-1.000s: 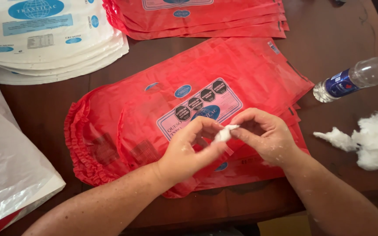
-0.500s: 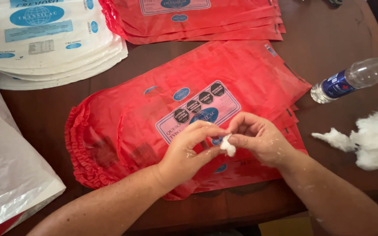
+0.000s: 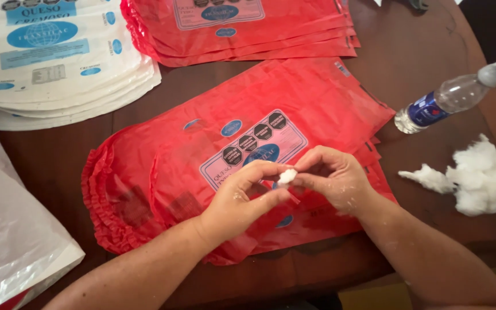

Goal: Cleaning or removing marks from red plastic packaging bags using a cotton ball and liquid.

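Note:
My left hand (image 3: pixel 242 201) and my right hand (image 3: pixel 334 181) meet over a stack of red plastic bags (image 3: pixel 162 172) on a dark wooden table (image 3: pixel 47 155). Between their fingertips they pinch a small white wad of cotton (image 3: pixel 286 175). Both hands carry white specks. The red bags have a pale printed label with dark octagons and a ruffled left edge. A larger clump of loose white cotton (image 3: pixel 477 178) lies on the table to the right of my right hand.
A clear plastic bottle (image 3: pixel 452 96) with a blue cap and blue label lies on its side at the right. Another pile of red bags (image 3: pixel 248 28) sits at the top, white printed bags (image 3: pixel 58 63) at top left, a white plastic sheet (image 3: pixel 7 241) at lower left.
The hands have stayed together over the red bags, fingers working the small cotton wad, which looks rounder and more compact now. Nothing else on the table has moved.

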